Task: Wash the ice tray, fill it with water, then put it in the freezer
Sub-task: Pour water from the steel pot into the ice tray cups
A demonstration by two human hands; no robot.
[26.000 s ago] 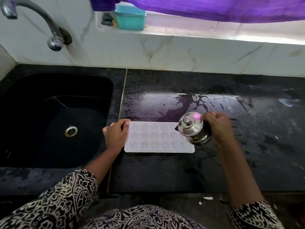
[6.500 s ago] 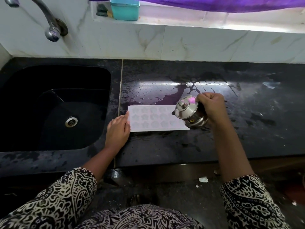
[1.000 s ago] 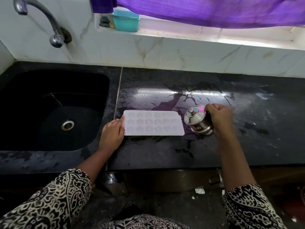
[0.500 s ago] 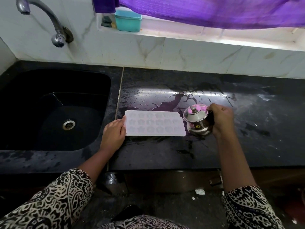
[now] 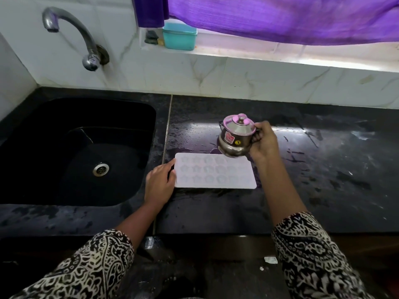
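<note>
A white ice tray (image 5: 216,172) with star-shaped cells lies flat on the wet black counter (image 5: 313,180), just right of the sink. My left hand (image 5: 159,182) rests against the tray's left edge, fingers touching its rim. My right hand (image 5: 263,140) grips the handle of a small steel lidded pot (image 5: 235,135). The pot is held roughly upright in the air above the tray's far right corner, its spout pointing left. Whether the cells hold water cannot be told.
A black sink (image 5: 75,152) with a metal drain sits at left, under a curved steel tap (image 5: 86,43). A teal box (image 5: 179,37) stands on the window ledge below a purple curtain (image 5: 280,16). Water puddles lie on the counter behind the tray.
My right hand has lifted the steel pot from beside the tray's right end and brought it upright over the tray's far edge. My left hand stays at the tray's left edge.
</note>
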